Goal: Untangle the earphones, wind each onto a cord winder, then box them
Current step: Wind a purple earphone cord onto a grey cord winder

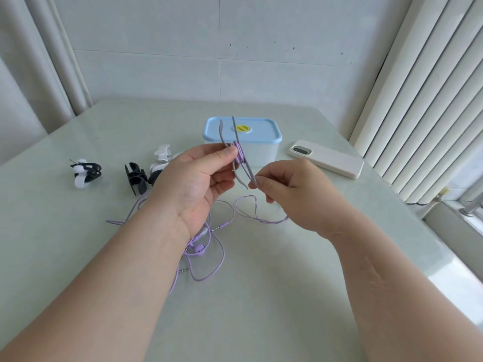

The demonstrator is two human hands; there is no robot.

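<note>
Purple-and-grey flexible cord winder [239,152]: pinched by left hand [193,178]; right hand [285,189] pinches its grey wing. Tangled lilac wired earphones [200,249] on pale bench [261,296].

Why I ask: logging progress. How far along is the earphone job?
Done: a white cord looks wound on a black winder. In hand: the left hand holds a purple winder, the right hand pinches its grey flap. Remaining: the purple cords lie loose on the table, and the box is lidded.
</note>
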